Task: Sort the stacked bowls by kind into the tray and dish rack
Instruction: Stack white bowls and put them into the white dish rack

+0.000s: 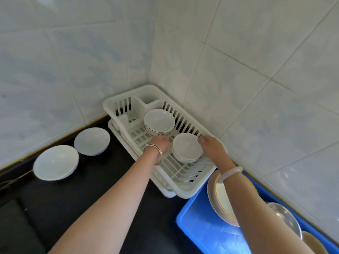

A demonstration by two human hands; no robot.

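Bowls [186, 150] stacked in the white dish rack [183, 187] sit gripped between both hands, left [160, 143] and right [211, 145].

Single head-worn wide-angle view, angled down, close above dish rack [183, 187] in tiled counter corner.

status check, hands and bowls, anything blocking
Left hand and right hand flank near bowl stack in dish rack, grip unclear. Second stack behind. Nothing blocking.
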